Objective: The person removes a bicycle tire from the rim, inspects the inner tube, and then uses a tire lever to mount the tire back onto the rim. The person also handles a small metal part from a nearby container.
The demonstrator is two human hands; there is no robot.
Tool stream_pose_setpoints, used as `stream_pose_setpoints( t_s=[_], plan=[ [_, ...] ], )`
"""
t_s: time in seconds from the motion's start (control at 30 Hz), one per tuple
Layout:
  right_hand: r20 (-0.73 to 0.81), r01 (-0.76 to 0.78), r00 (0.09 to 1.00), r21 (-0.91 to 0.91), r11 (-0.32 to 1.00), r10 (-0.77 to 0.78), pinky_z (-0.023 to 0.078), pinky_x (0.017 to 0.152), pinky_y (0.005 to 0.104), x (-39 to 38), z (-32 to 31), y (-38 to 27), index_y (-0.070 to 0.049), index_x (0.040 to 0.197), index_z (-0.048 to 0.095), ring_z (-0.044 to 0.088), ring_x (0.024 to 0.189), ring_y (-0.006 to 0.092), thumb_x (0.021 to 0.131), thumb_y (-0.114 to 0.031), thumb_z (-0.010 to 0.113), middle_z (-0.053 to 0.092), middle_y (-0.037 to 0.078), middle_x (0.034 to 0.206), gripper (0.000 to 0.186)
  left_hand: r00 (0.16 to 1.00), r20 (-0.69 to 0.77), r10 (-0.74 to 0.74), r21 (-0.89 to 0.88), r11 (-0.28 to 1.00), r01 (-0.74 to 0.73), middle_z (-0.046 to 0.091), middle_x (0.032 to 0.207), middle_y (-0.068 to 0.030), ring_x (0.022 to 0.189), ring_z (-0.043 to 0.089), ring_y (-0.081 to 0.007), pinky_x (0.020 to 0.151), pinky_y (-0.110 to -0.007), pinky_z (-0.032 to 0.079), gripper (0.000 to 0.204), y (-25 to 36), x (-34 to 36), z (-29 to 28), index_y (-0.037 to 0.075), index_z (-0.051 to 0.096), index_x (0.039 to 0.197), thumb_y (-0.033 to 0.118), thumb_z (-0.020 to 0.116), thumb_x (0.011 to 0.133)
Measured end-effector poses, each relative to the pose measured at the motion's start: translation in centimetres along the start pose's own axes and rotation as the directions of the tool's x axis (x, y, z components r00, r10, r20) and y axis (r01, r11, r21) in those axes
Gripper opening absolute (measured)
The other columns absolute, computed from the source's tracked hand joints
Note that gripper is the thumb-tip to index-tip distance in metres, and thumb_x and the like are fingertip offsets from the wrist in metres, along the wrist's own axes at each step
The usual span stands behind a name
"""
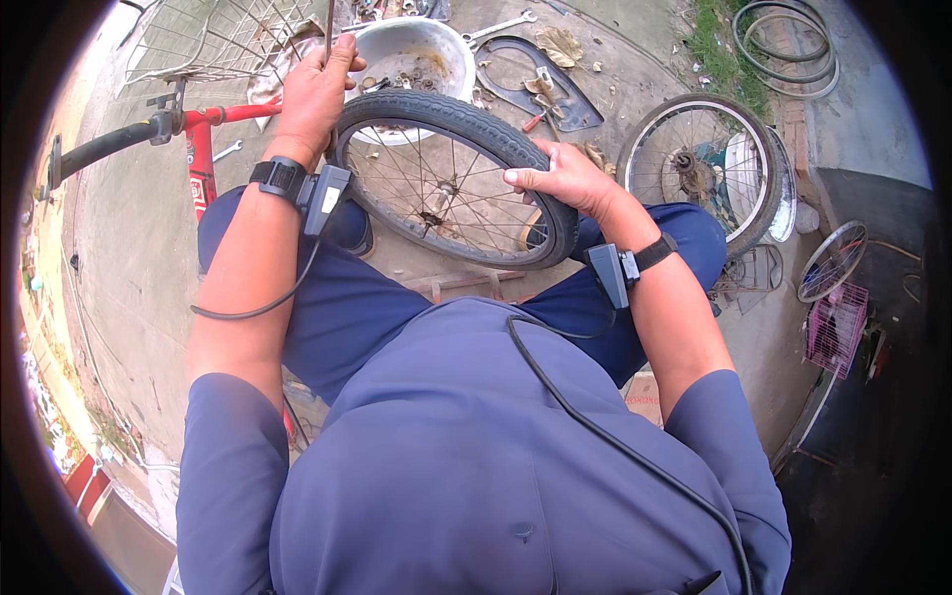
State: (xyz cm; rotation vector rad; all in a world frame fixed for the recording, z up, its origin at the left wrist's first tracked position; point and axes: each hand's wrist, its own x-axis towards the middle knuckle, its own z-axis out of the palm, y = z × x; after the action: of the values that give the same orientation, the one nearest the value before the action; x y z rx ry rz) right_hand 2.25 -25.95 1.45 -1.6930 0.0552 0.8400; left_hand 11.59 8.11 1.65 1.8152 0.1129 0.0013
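Note:
A bicycle wheel [464, 134] with a black knobby tyre stands tilted between my knees, its spokes and hub facing up toward me. My right hand [570, 180] is closed round the tyre at the wheel's right side, thumb on top. At the upper left of the wheel, my left hand [312, 99] is closed on a thin dark metal bar [329, 28] that points up and away. The bar's lower end is partly hidden by the hand and wrist, so its contact with the rim cannot be made out.
A white basin [451, 50] holding small metal parts sits beyond the wheel. A wrench [501, 28] and a black chain guard [580, 111] lie beside it. A red bicycle frame [201, 159] is on the left. Another wheel [635, 149] and loose tyres [828, 74] are to the right.

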Motion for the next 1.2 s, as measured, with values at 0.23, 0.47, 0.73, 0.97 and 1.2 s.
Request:
stream_pose_setpoints(
  t_s=[0.23,0.47,0.73,0.97,1.2],
  plan=[
    [-0.170,0.027,0.985,0.061,0.998,-0.016,0.053,0.062,0.0257,-2.8,1.0,-2.0,0.000,0.111,0.065,0.062,0.069,0.0099,0.085,-0.028,0.088,0.065,0.003,0.083,0.046,0.980,-0.063,-0.189,-0.072,0.980,0.184,0.072,0.105,-0.0066,0.080,0.055,-0.0088,0.061,-0.022,0.046,0.049,-0.4,-0.2,-1.4,0.002,0.066,0.121,0.048,0.062,0.105],
    [-0.416,0.191,0.905,0.222,0.956,-0.085,0.054,0.063,0.0257,-6.9,-3.9,-3.2,0.000,0.117,0.063,0.064,0.067,0.0108,0.085,-0.024,0.088,0.068,0.003,0.084,0.047,0.942,0.090,-0.322,0.132,0.942,0.309,0.070,0.110,-0.0077,0.088,0.063,-0.0133,0.066,-0.028,0.049,0.044,-2.1,-1.1,0.1,0.002,0.061,0.130,0.036,0.064,0.102],
    [-0.655,0.295,0.752,0.232,0.927,-0.076,0.058,0.061,0.0310,-10.4,-8.5,-2.4,-0.004,0.108,0.061,0.068,0.066,0.0181,0.092,-0.035,0.079,0.067,0.008,0.082,0.039,0.818,0.325,-0.475,0.370,0.860,0.352,0.069,0.087,-0.0108,0.071,0.065,-0.0163,0.062,-0.035,0.052,0.034,-6.6,-5.5,4.6,-0.001,0.062,0.127,0.017,0.065,0.098],
    [-0.753,0.438,0.655,0.305,0.845,-0.068,0.057,0.063,0.0333,-11.3,-10.3,-1.2,-0.003,0.109,0.061,0.067,0.066,0.0204,0.094,-0.029,0.076,0.067,0.010,0.082,0.034,0.697,0.516,-0.497,0.669,0.743,0.034,0.072,0.115,-0.0267,0.112,0.069,-0.0420,0.097,-0.048,0.053,0.041,-10.0,-10.7,9.4,0.000,0.062,0.131,0.020,0.068,0.096],
    [-0.809,0.529,0.586,0.350,0.773,-0.035,0.055,0.062,0.0343,-10.8,-11.4,-0.1,-0.001,0.114,0.061,0.065,0.064,0.0214,0.095,-0.027,0.073,0.064,0.010,0.081,0.035,0.575,0.573,-0.584,0.723,0.691,-0.019,0.072,0.117,-0.0260,0.114,0.068,-0.0406,0.098,-0.048,0.053,0.039,-11.3,-12.4,11.8,0.002,0.065,0.130,0.021,0.068,0.095]
  ],
)
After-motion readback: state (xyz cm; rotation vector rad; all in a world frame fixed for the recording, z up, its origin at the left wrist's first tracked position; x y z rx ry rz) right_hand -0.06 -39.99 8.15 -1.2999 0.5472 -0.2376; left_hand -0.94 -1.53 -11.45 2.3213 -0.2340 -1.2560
